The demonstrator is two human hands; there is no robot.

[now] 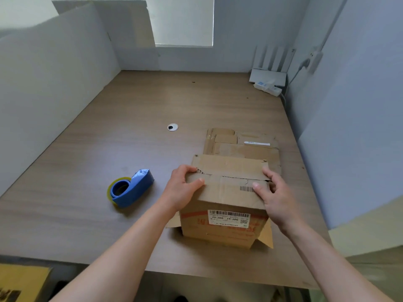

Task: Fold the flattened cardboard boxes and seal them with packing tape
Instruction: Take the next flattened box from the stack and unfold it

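A brown cardboard box [224,227] with a white barcode label stands upright near the table's front edge, its two top flaps folded down and meeting along a ragged seam. My left hand [183,188] grips the top left corner, thumb lying on the near flap. My right hand [274,192] holds the top right corner, thumb on the near flap beside a printed barcode. A blue tape dispenser [130,188] with a roll of clear tape lies on the table, left of the box, untouched. Flattened cardboard [242,144] lies behind the box.
The wooden table [130,127] has a round cable grommet [172,127] in its middle. White partitions wall in the left, back and right sides. A white router and a power strip [267,86] sit in the far right corner. A loose bottom flap sticks out at the box's lower right.
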